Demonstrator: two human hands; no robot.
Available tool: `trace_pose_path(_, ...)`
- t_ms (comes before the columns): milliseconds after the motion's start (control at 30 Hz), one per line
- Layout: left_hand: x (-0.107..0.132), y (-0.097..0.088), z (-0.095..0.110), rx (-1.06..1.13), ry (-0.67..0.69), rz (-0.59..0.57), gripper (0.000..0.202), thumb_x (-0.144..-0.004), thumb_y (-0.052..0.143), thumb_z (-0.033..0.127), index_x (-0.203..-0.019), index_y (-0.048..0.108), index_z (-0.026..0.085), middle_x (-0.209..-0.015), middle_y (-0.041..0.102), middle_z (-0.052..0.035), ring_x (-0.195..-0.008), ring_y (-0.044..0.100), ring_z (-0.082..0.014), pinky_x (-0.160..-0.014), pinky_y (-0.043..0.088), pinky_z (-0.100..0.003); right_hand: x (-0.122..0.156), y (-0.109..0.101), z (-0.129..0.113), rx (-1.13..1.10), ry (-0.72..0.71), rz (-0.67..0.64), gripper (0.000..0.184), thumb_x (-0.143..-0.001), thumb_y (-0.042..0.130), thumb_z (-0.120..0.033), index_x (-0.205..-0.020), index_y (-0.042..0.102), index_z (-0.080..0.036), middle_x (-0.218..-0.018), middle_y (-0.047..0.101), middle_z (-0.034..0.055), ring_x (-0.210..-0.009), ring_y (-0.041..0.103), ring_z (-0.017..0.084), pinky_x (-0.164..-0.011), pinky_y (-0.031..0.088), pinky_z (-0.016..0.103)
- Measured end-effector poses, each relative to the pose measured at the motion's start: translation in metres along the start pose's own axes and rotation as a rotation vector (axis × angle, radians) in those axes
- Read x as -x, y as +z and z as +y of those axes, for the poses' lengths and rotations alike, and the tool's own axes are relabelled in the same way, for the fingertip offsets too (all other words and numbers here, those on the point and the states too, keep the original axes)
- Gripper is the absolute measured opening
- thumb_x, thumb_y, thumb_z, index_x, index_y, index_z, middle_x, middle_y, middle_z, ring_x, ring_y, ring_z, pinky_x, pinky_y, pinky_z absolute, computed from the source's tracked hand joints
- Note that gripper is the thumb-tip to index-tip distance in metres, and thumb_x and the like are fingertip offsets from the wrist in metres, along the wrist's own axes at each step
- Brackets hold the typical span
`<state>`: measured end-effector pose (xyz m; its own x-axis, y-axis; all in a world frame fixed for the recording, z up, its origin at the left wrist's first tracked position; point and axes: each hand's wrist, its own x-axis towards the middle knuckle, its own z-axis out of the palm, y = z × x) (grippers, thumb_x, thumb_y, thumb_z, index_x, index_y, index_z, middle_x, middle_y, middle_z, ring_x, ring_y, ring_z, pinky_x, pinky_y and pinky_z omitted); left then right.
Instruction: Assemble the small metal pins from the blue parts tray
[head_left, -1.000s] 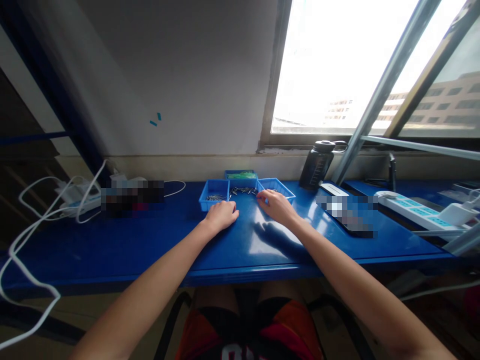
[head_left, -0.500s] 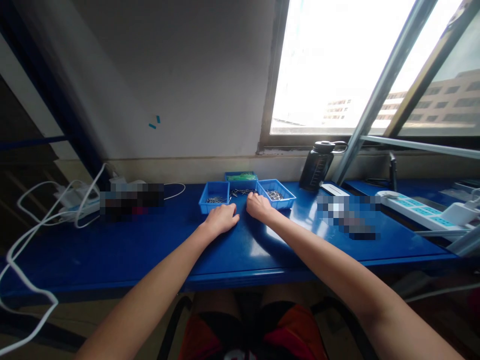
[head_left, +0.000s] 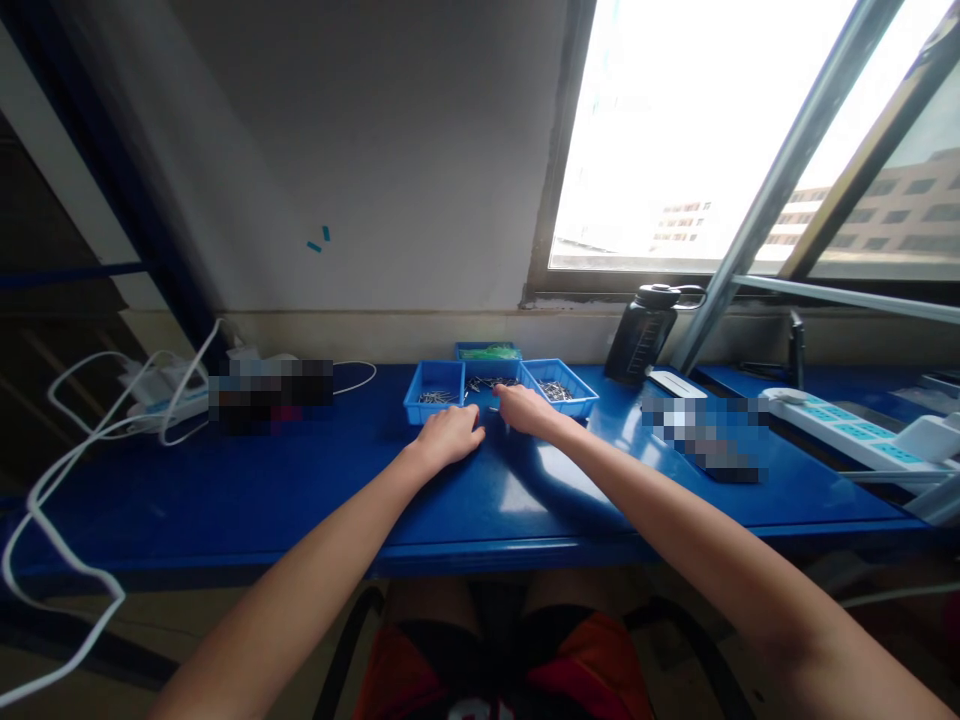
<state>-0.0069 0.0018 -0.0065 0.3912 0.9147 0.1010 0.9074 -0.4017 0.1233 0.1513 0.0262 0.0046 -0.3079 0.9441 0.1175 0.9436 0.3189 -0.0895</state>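
Note:
My left hand (head_left: pixel 451 436) rests low over the blue table just in front of the left blue tray (head_left: pixel 411 406). Its fingers are curled together; a tiny bright bit shows by the fingertips, too small to name. To its right, my right hand (head_left: pixel 525 411) is pinched, with a slim metal piece (head_left: pixel 493 408) showing at its fingers. Beyond the hands lies a loose pile of slim metal pieces (head_left: pixel 491 383), screw-like in shape. More of them are in the left tray and in the right blue tray (head_left: pixel 581 406). Behind the pile stands a third blue tray (head_left: pixel 458 351) with thin green pieces (head_left: pixel 489 352).
A dark bottle (head_left: pixel 641 335) stands by the window at the right, near a white flat object (head_left: pixel 676 384) and a blurred-out item. A white power strip (head_left: pixel 840 428) lies further right. White cables (head_left: pixel 67 560) run along the left side and over the table edge.
The view has shifted slightly, so most things sit a little further right. My right hand's fingers have spread forward a bit, and a slim metal piece now shows beside them. My left hand looks much the same.

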Motion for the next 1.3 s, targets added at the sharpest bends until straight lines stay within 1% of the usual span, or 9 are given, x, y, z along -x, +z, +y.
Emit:
trace_pose_path(100,0.001,0.000,0.002,0.012,0.022,0.047,0.034,-0.080,0.040,0.040,-0.108,0.049,0.023,-0.093,0.063,-0.0089,-0.087,0.059,-0.0259,-0.069,0.045,-0.033,0.011,-0.002,0.004,-0.159,-0.202,-0.011,0.037,-0.074,0.048,-0.012,-0.111,0.046,-0.019,-0.090,0.065,0.0054,-0.078,0.059,0.017,-0.061,0.040,0.021)
trace_pose_path(167,0.001,0.001,0.002,0.020,0.051,0.048,0.034,-0.080,0.041,0.040,-0.108,0.050,0.024,-0.093,0.064,-0.0079,-0.087,0.059,-0.0253,-0.068,0.045,-0.031,0.017,-0.001,0.007,-0.236,-0.309,-0.007,0.037,-0.073,0.050,-0.013,-0.109,0.046,-0.020,-0.087,0.065,0.0022,-0.075,0.058,0.015,-0.061,0.039,0.020)
trace_pose_path(267,0.001,0.003,0.003,0.019,0.090,0.016,0.029,-0.080,0.041,0.039,-0.100,0.055,0.023,-0.089,0.064,-0.0072,-0.084,0.059,-0.0243,-0.068,0.045,-0.030,0.023,0.007,0.009,-0.315,-0.367,0.021,0.034,-0.072,0.049,-0.013,-0.106,0.046,-0.020,-0.085,0.064,-0.0001,-0.068,0.056,0.011,-0.058,0.037,0.020)
trace_pose_path(400,0.001,0.002,0.004,0.014,0.123,0.015,0.026,-0.080,0.041,0.037,-0.093,0.058,0.022,-0.086,0.064,-0.0067,-0.080,0.060,-0.0226,-0.066,0.044,-0.028,0.028,0.015,0.011,-0.335,-0.362,0.110,0.032,-0.074,0.047,-0.012,-0.104,0.047,-0.020,-0.088,0.063,0.0000,-0.067,0.055,0.010,-0.058,0.036,0.020)
trace_pose_path(500,0.001,0.001,0.004,0.029,0.130,0.034,0.027,-0.082,0.039,0.036,-0.095,0.058,0.022,-0.086,0.064,-0.0066,-0.079,0.060,-0.0214,-0.065,0.043,-0.027,0.032,0.015,0.015,-0.257,-0.354,0.163,0.026,-0.077,0.047,-0.018,-0.103,0.049,-0.021,-0.088,0.062,0.0019,-0.073,0.055,0.013,-0.062,0.037,0.021)
trace_pose_path(600,0.002,0.000,0.004,0.069,0.145,0.069,0.029,-0.084,0.036,0.036,-0.095,0.058,0.021,-0.086,0.064,-0.0066,-0.080,0.059,-0.0202,-0.065,0.043,-0.026,0.035,0.012,0.021,-0.152,-0.316,0.169,0.017,-0.080,0.047,-0.026,-0.093,0.055,-0.020,-0.090,0.061,0.0046,-0.077,0.056,0.015,-0.064,0.037,0.023)
trace_pose_path(767,0.001,0.001,0.004,0.169,0.210,0.126,0.029,-0.085,0.035,0.034,-0.089,0.059,0.018,-0.087,0.064,-0.0065,-0.079,0.058,-0.0181,-0.064,0.042,-0.025,0.036,0.009,0.026,-0.086,-0.296,0.142,0.019,-0.084,0.043,-0.028,-0.086,0.059,-0.018,-0.087,0.061,0.0063,-0.076,0.056,0.015,-0.064,0.037,0.023)
trace_pose_path(1100,-0.001,0.010,0.009,0.274,0.324,0.258,0.022,-0.082,0.042,0.031,-0.084,0.059,0.018,-0.082,0.061,-0.0041,-0.074,0.055,-0.0153,-0.066,0.043,-0.024,0.031,0.014,0.030,-0.253,-0.342,0.133,0.017,-0.081,0.047,-0.025,-0.083,0.062,-0.016,-0.080,0.063,0.0058,-0.071,0.055,0.014,-0.065,0.039,0.023)
trace_pose_path(1300,0.001,0.008,0.013,0.327,0.383,0.297,0.018,-0.080,0.044,0.029,-0.087,0.058,0.019,-0.084,0.059,-0.0025,-0.073,0.055,-0.0135,-0.068,0.043,-0.024,0.030,0.014,0.030,-0.450,-0.282,0.059,0.020,-0.079,0.049,-0.031,-0.082,0.062,-0.015,-0.070,0.062,0.0024,-0.062,0.052,0.012,-0.059,0.038,0.022)
